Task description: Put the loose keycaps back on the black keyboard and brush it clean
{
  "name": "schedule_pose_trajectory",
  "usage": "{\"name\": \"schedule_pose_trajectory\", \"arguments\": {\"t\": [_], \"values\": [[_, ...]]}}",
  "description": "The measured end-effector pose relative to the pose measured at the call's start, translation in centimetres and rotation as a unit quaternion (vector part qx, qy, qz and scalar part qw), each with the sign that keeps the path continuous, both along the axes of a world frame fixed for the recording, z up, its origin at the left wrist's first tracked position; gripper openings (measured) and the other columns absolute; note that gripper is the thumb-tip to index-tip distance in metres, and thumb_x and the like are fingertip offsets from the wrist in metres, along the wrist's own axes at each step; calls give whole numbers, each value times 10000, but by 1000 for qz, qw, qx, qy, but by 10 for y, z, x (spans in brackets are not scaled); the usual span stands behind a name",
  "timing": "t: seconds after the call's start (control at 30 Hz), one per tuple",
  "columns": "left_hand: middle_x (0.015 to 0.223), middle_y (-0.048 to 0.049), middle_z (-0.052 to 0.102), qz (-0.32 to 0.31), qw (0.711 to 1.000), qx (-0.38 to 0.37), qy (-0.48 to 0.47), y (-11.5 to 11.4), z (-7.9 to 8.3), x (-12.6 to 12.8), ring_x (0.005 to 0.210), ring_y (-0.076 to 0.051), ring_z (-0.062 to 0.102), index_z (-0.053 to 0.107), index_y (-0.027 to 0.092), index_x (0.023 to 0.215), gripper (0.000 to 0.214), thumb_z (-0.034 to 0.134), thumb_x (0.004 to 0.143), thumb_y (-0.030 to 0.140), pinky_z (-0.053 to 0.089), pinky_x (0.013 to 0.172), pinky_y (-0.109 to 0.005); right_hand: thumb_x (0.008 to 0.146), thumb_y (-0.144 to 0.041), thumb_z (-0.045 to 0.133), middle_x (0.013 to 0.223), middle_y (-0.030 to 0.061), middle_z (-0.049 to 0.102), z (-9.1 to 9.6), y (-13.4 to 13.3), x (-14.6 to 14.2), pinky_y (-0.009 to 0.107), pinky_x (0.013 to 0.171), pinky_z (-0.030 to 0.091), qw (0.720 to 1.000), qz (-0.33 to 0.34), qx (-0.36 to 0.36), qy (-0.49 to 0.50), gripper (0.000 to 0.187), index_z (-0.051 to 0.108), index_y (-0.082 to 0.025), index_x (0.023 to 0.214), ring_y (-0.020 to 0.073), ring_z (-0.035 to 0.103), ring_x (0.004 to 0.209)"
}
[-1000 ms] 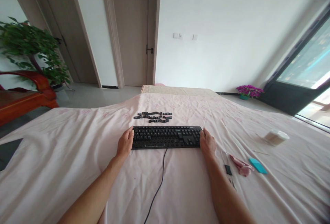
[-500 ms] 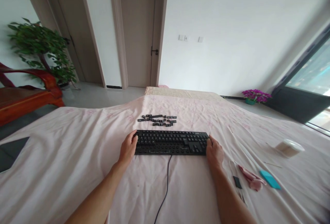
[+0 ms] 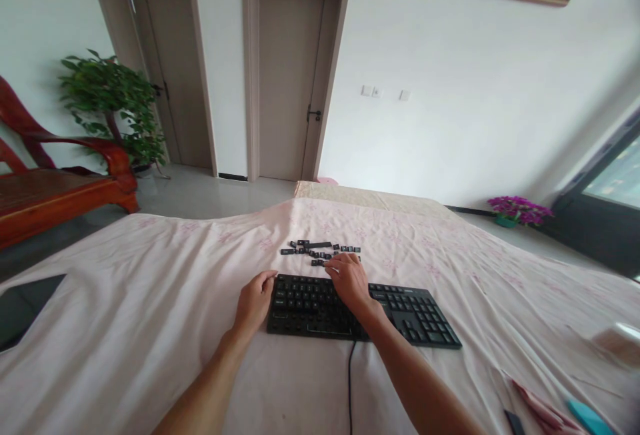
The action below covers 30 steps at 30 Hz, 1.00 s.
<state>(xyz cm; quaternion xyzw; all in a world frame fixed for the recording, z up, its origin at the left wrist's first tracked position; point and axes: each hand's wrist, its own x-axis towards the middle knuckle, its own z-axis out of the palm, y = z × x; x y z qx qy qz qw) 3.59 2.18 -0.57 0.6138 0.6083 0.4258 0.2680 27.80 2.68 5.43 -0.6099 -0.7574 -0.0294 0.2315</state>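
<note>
A black keyboard (image 3: 420, 315) lies slightly tilted on the pink cloth, its lower left rows bare of keycaps, with a cable (image 3: 351, 381) running toward me. My left hand (image 3: 254, 301) is closed at the keyboard's upper left corner, thumb and fingertips against its edge. Across the middle of the keyboard reaches my right hand (image 3: 350, 280), fingers bent and drawn together among the loose keycaps (image 3: 300, 251) just beyond. What its fingertips hold, if anything, is hidden. A long spacebar keycap (image 3: 318, 245) lies among the small ones.
The pink flowered tablecloth (image 3: 200, 255) is wrinkled. A dark tablet-like slab (image 3: 30, 308) lies at the left. On the right are a pink cloth (image 3: 543, 408), a blue piece (image 3: 590, 417), a small dark object (image 3: 513, 421) and a blurred clear container (image 3: 620, 341).
My right hand has left the keyboard's right end and moved left and forward to the loose keycaps. The keyboard now sits angled, its right end nearer me. The view has shifted.
</note>
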Motion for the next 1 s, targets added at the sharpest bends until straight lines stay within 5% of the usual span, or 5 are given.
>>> {"name": "schedule_pose_trajectory", "arguments": {"t": [0.3,0.67,1.0], "values": [[1057,-24,702,-7,1000,-6,14,6,-1,-3,991,-180,634,677,236,1014,300,431,857,309,460,887,-289,870,-231,491,988,125,616,-5,59,-39,355,842,290,988,-4,-50,-148,238,716,-178,813,253,421,1031],[1068,-37,698,-6,1000,-11,13,7,-2,-3,996,-180,630,676,233,1023,286,460,847,294,461,877,-281,820,-335,575,953,26,688,-5,65,-48,288,826,343,984,20,-116,-132,170,733,-282,857,199,553,965],[1060,-30,700,-8,999,-11,39,5,3,-2,995,-183,629,676,241,1023,284,463,840,282,461,871,-277,819,-310,595,941,31,711,-10,64,-49,253,749,410,975,32,-171,-142,183,725,-287,945,197,630,920]]}}
